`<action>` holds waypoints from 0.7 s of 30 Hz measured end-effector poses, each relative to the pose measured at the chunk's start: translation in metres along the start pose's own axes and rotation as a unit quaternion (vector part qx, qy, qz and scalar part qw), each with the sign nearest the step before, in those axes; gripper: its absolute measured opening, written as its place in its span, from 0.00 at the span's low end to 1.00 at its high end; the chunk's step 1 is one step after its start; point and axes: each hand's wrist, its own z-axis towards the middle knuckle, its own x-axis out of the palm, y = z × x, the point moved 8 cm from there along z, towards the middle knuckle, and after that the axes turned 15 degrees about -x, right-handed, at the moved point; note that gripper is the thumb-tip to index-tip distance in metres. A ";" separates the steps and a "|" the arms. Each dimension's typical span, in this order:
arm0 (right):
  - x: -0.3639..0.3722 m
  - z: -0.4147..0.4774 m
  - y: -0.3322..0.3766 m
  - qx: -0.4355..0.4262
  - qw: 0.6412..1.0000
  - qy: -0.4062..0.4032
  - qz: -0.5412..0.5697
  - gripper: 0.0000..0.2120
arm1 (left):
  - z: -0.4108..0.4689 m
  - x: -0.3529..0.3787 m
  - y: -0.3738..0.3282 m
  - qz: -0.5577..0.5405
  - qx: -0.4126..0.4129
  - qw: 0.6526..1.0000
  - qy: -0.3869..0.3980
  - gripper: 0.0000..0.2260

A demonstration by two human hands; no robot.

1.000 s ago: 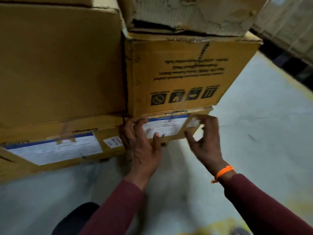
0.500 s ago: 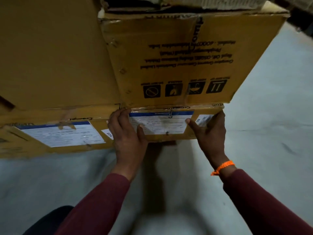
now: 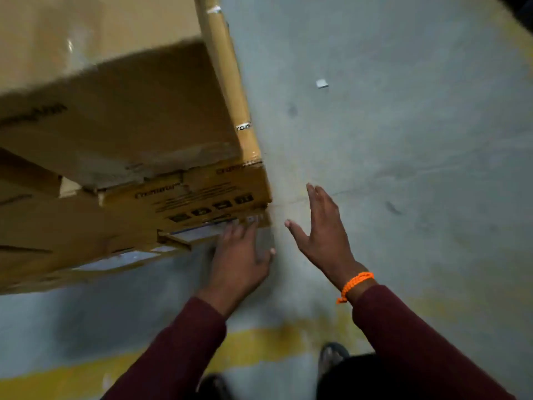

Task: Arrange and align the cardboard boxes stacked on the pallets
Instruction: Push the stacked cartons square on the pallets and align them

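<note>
A stack of brown cardboard boxes fills the left of the head view. A large upper box (image 3: 121, 111) overhangs a lower box (image 3: 202, 197) printed with black handling symbols. Beneath it sits a bottom box (image 3: 199, 233) with a white label. My left hand (image 3: 240, 255) lies flat, its straight fingers pressing the bottom box's front near its right corner. My right hand (image 3: 323, 232), an orange band at its wrist, hovers open with spread fingers just right of the stack's corner and touches nothing.
Grey concrete floor (image 3: 403, 168) stretches to the right of the stack. A yellow painted line (image 3: 253, 347) crosses the floor near my feet. A small white scrap (image 3: 322, 83) lies on the floor farther off. My shoes show at the bottom edge.
My view has swung right and downward to the stack's right corner. My right hand has come off the bottom box's edge and now hangs free. My left hand has slid right along the box front.
</note>
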 end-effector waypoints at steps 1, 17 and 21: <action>-0.031 -0.001 0.013 0.006 1.000 0.015 -0.002 0.38 | -0.012 -0.022 -0.034 -0.009 0.015 1.000 -0.004 0.31; -0.303 0.207 0.069 0.036 0.995 0.072 0.064 0.29 | 0.025 -0.296 -0.251 -0.176 -0.097 0.979 0.045 0.31; -0.291 0.319 0.049 -0.017 0.986 0.158 0.043 0.29 | 0.124 -0.335 -0.262 -0.172 -0.140 0.973 0.061 0.31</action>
